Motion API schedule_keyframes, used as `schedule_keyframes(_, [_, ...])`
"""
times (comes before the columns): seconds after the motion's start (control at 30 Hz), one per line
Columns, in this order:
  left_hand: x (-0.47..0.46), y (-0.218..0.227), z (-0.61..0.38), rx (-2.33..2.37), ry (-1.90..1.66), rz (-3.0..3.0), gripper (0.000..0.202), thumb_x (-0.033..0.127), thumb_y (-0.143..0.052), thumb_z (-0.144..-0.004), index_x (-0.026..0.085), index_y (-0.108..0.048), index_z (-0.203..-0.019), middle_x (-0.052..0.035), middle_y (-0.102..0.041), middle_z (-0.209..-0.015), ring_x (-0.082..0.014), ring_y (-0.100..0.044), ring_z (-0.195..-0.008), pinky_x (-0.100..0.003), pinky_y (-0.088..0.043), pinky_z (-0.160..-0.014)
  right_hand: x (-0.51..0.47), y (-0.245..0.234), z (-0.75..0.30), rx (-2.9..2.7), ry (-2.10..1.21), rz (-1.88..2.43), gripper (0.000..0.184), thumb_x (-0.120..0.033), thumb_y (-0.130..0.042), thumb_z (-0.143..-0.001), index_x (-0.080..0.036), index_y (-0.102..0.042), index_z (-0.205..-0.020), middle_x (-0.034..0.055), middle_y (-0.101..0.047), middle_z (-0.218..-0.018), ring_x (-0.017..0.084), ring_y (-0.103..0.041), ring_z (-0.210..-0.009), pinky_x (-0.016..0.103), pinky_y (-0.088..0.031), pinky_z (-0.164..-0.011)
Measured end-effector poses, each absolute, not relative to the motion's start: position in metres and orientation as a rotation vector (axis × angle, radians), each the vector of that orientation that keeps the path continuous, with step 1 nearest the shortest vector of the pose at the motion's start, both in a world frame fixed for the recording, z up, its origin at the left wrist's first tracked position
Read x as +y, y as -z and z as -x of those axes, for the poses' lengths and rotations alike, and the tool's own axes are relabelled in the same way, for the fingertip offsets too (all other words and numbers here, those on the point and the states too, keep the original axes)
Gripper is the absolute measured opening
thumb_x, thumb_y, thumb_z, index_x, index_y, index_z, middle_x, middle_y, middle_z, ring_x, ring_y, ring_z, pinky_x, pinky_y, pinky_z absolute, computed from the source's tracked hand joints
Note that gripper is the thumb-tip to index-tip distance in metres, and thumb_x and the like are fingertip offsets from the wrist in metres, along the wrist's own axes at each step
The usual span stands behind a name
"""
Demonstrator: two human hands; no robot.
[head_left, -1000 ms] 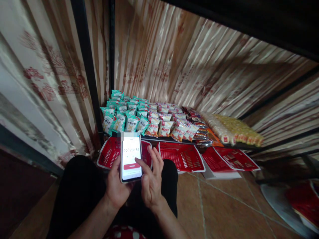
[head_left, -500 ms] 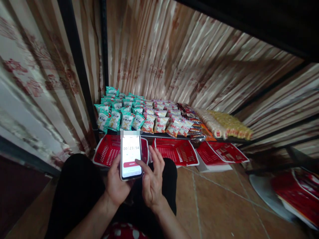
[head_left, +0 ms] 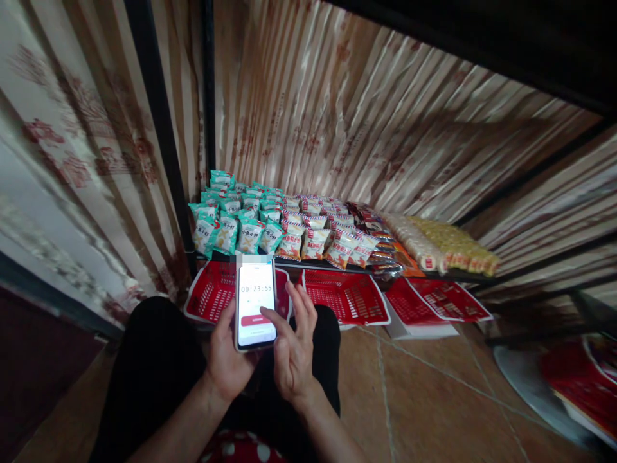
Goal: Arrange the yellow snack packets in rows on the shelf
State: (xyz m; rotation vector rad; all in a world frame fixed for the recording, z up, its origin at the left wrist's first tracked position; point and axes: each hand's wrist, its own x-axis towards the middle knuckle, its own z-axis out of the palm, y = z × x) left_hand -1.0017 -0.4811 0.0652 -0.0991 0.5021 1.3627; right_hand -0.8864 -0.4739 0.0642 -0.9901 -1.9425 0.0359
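Observation:
A lit smartphone [head_left: 256,273] lies in my left hand [head_left: 227,363], tilted up toward me, with the thumb along its left edge. Its screen reads 00:23:55 above a red button. My right hand [head_left: 295,360] is beside it, index finger stretched over the red button; I cannot tell whether the tip touches the glass. The other fingers of that hand are raised and apart, holding nothing. Beyond the phone, teal snack bags [head_left: 225,233] and white-and-orange snack bags [head_left: 315,243] stand in rows on a low shelf.
Red plastic baskets [head_left: 343,299] sit below the shelf edge. Farther right on the shelf lie dark packets [head_left: 369,218] and long packs with yellow contents [head_left: 448,241]. Black posts [head_left: 157,106] and a striped curtain [head_left: 294,96] enclose the shelf. Tiled floor [head_left: 419,392] spreads to the right.
The timer went from 00:23:54 to 00:23:55. The view shifted slightly, so the shelf and baskets appear a little farther right. Both hands keep nearly the same pose.

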Motion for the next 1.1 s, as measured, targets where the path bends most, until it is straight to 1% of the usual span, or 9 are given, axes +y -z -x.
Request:
schedule_keyframes(0.13, [-0.478,-0.065,1.002,0.495,-1.322,0.116,0.042,0.032,-0.050,-0.083,0.016,-0.053,-0.122,-0.0064,-0.071,-0.091,-0.0210,-0.067,-0.080,-0.033,-0.053,-0.076,-0.474,-0.065,0.886,-1.932,-0.044,0.995,0.048,-0.037,-0.021,-0.094,-0.022,-0.066,-0.105,0.0061,-0.028,-0.144,0.032,-0.025,-0.131,0.058,-0.029,-0.101])
schedule_keyframes(0.3, [-0.474,-0.065,1.001,0.508,-1.299,0.114,0.040,0.028,-0.045,-0.085,0.013,-0.053,-0.122,-0.0078,-0.071,-0.091,-0.0211,-0.066,-0.080,-0.035,-0.052,-0.079,-0.472,-0.063,0.887,-1.925,-0.067,1.015,0.048,-0.038,-0.021,-0.094,-0.022,-0.065,-0.105,0.0043,-0.025,-0.146,0.031,-0.023,-0.132,0.056,-0.027,-0.102])
schedule_keyframes(0.43, [-0.471,-0.061,1.003,0.528,-1.267,0.094,0.040,0.028,-0.048,-0.084,0.015,-0.053,-0.121,-0.0068,-0.071,-0.089,-0.0199,-0.066,-0.076,-0.034,-0.052,-0.079,-0.469,-0.061,0.890,-1.912,-0.075,1.022,0.048,-0.036,-0.021,-0.094,-0.023,-0.065,-0.106,0.0035,-0.022,-0.146,0.031,-0.021,-0.132,0.057,-0.026,-0.102])
schedule_keyframes(0.53, [-0.468,-0.057,1.005,0.538,-1.230,0.093,0.042,0.032,-0.050,-0.083,0.015,-0.053,-0.122,-0.0064,-0.071,-0.087,-0.0196,-0.066,-0.075,-0.034,-0.051,-0.080,-0.468,-0.062,0.894,-1.917,-0.069,1.011,0.046,-0.036,-0.023,-0.093,-0.024,-0.065,-0.107,0.0036,-0.021,-0.147,0.032,-0.020,-0.132,0.057,-0.027,-0.102])
schedule_keyframes(0.63, [-0.465,-0.057,1.008,0.532,-1.179,0.111,0.046,0.034,-0.048,-0.084,0.012,-0.050,-0.125,-0.0085,-0.070,-0.089,-0.0216,-0.066,-0.083,-0.035,-0.049,-0.085,-0.468,-0.063,0.898,-1.965,-0.062,1.013,0.042,-0.033,-0.027,-0.092,-0.023,-0.063,-0.111,0.0045,-0.017,-0.148,0.033,-0.018,-0.132,0.057,-0.026,-0.101])
schedule_keyframes(0.77, [-0.462,-0.058,1.010,0.489,-1.162,0.141,0.050,0.035,-0.041,-0.087,0.011,-0.043,-0.130,-0.0109,-0.068,-0.102,-0.0221,-0.063,-0.097,-0.034,-0.044,-0.093,-0.467,-0.064,0.904,-2.065,-0.048,1.020,0.037,-0.031,-0.035,-0.090,-0.022,-0.061,-0.114,0.0058,-0.011,-0.150,0.035,-0.015,-0.133,0.058,-0.026,-0.101])
schedule_keyframes(0.9, [-0.462,-0.056,1.012,0.468,-1.166,0.136,0.051,0.034,-0.042,-0.087,0.011,-0.040,-0.133,-0.0107,-0.066,-0.107,-0.0224,-0.061,-0.101,-0.034,-0.042,-0.095,-0.466,-0.064,0.908,-2.092,-0.039,1.020,0.036,-0.030,-0.036,-0.090,-0.023,-0.060,-0.115,0.0064,-0.011,-0.150,0.035,-0.016,-0.133,0.059,-0.027,-0.099])
schedule_keyframes(1.0, [-0.463,-0.053,1.015,0.458,-1.168,0.132,0.052,0.034,-0.044,-0.086,0.011,-0.040,-0.132,-0.0108,-0.067,-0.104,-0.0224,-0.062,-0.098,-0.034,-0.044,-0.093,-0.465,-0.064,0.909,-2.068,-0.030,1.013,0.036,-0.029,-0.034,-0.090,-0.022,-0.061,-0.114,0.0069,-0.013,-0.149,0.035,-0.017,-0.132,0.059,-0.028,-0.099])
schedule_keyframes(1.1, [-0.462,-0.050,1.018,0.478,-1.171,0.145,0.049,0.032,-0.045,-0.086,0.011,-0.043,-0.130,-0.0091,-0.070,-0.094,-0.0203,-0.066,-0.084,-0.034,-0.047,-0.088,-0.463,-0.063,0.910,-2.042,-0.008,1.006,0.037,-0.028,-0.033,-0.090,-0.020,-0.059,-0.116,0.0083,-0.016,-0.148,0.035,-0.019,-0.132,0.059,-0.028,-0.099])
